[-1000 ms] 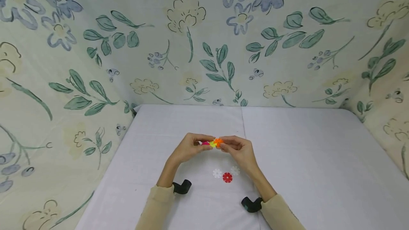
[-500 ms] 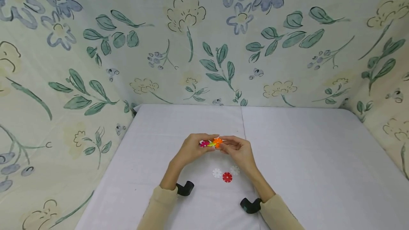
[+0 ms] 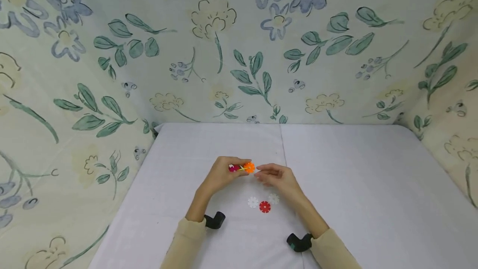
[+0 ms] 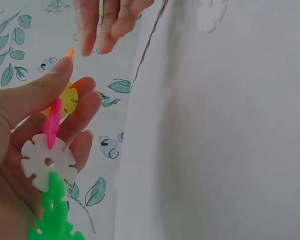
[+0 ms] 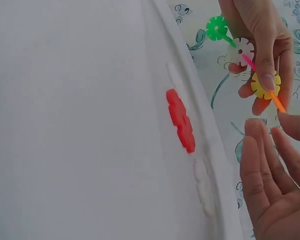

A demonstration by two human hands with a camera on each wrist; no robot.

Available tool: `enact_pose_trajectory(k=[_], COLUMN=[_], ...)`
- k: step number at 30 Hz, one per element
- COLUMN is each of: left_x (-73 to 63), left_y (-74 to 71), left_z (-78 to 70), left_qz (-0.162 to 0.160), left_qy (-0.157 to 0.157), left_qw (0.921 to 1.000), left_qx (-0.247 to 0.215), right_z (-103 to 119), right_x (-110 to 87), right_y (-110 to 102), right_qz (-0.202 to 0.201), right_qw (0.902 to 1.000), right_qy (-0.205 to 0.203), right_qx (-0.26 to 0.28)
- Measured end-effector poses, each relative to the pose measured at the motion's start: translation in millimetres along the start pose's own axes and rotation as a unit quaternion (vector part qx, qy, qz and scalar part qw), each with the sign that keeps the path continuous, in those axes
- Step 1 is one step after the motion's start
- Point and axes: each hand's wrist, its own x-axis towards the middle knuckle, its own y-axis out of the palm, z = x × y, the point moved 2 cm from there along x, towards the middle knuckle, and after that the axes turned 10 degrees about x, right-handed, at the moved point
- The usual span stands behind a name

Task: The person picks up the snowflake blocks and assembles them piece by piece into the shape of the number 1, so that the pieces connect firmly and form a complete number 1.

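Linking discs looks to be in hand: we see the left hand [image 3: 218, 174] pinching the disc chain [image 4: 52, 122] above the table [image 3: 354, 177], the right hand [image 3: 280, 179] loosely extended beside its orange disc [image 3: 249, 167], holding nothing; lengthening it would call for taking the red disc [image 3: 264, 207].

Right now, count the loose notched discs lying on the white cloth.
3: a red disc, a white disc just to its left, and another white disc just to its right. Others may be hidden from view.
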Motion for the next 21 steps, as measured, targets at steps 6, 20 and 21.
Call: enact_pose_trajectory(k=[6,20,21], left_x=[-3.1,-2.1,-1.9], left_y=[-2.7,-4.8,-4.9], left_z=[8.0,10.8,10.8], left_qz=[0.018,0.055,0.055], left_qy=[-0.017,-0.030,-0.029], left_qw=[0.9992,0.9948,0.9947], left_qx=[-0.032,-0.080,-0.082], right_z=[-10.3,-12.3,-12.3], right_x=[-6.2,-5.6,-5.5], right_y=[1.2,6.3,6.4], right_qz=[0.120,0.180,0.181], right_qw=[0.9880,0.9630,0.9616], right_qy=[-0.005,-0.051,-0.052], right_qx=[-0.096,-0.194,-0.200])
